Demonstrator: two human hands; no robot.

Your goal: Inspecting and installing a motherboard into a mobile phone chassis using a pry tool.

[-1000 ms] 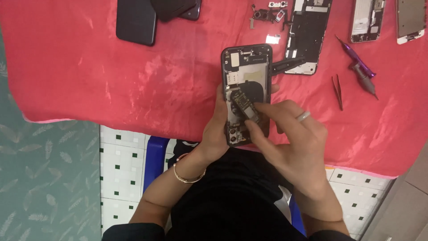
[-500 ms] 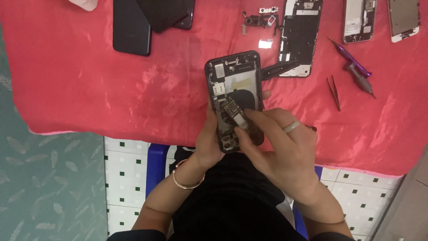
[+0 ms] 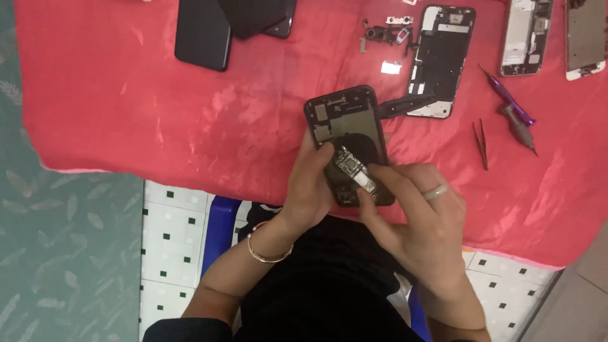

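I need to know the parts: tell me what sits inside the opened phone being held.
Inside the opened phone: a dark round coil, small metal plates, and a circuit board under the right hand fingertips. The left hand covers its lower edge.

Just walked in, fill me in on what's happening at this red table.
A person is working on an opened phone housing over the red cloth. The left hand grips its lower edge, while the right hand pinches a small circuit board lying inside it. Other stripped phone frames, tweezers and a purple screwdriver lie alongside.
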